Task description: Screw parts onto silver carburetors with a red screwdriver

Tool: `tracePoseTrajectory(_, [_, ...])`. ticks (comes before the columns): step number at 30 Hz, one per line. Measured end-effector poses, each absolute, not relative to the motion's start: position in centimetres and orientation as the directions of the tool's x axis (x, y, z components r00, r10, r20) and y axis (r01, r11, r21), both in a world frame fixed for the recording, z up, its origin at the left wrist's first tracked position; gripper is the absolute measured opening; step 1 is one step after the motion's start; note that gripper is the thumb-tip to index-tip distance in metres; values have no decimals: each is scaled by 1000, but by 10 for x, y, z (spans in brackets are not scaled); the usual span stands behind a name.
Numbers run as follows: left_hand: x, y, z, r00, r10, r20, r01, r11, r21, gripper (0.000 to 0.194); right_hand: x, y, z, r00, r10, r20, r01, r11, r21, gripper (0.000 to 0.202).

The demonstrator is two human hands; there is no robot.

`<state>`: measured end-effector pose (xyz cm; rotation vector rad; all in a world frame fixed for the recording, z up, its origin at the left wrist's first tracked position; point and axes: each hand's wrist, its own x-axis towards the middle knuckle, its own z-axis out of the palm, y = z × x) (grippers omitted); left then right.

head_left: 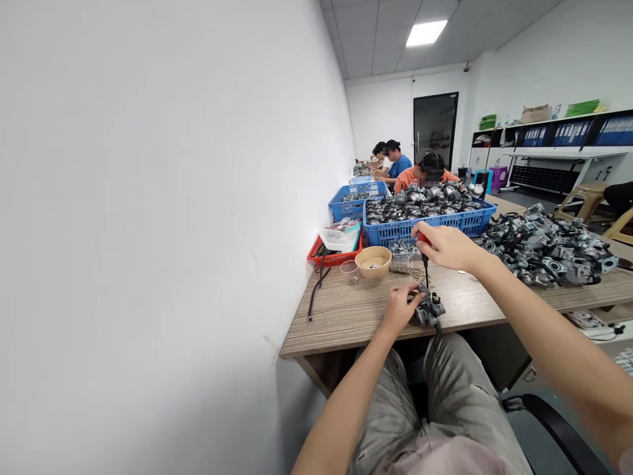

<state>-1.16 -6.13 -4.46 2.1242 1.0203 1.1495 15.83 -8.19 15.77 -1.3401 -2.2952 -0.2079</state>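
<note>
My right hand [440, 245] is closed around the red handle of a screwdriver [424, 254], which stands upright with its shaft pointing down. The tip meets the top of a small metal carburetor [428, 310] near the table's front edge; the exact contact point is too small to make out. My left hand [401, 307] grips the carburetor's left side, its fingers wrapped over it. A black hose [437, 332] hangs from the carburetor over the edge. Behind it lies a pile of small screws [408, 269].
A round tan bowl [373, 272], a clear cup [349, 280] and a red tray [314, 254] stand left. Behind is a blue crate [390, 234] full of carburetors; more are heaped in a pile [548, 254] at right. The wall [198, 231] borders the table's left. Several people sit farther back.
</note>
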Motion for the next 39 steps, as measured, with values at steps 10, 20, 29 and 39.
tracePoseTrajectory(10, [-9,-55,-29,396,812,429,168,-523,835,39,162,-80,150,-392,784,481,790,555,-262,33])
tracePoseTrajectory(20, [9,-54,-17,470,810,352,51,-423,905,21,164,-85,114,-264,729,631,643,621,-449,42])
tracePoseTrajectory(29, [9,-59,-23,451,827,336,21,-386,922,25,161,-92,106,-273,690,671,547,685,-482,37])
tracePoseTrajectory(39, [9,-64,-20,440,830,342,104,-426,899,34,155,-100,102,-210,662,720,684,625,-376,41])
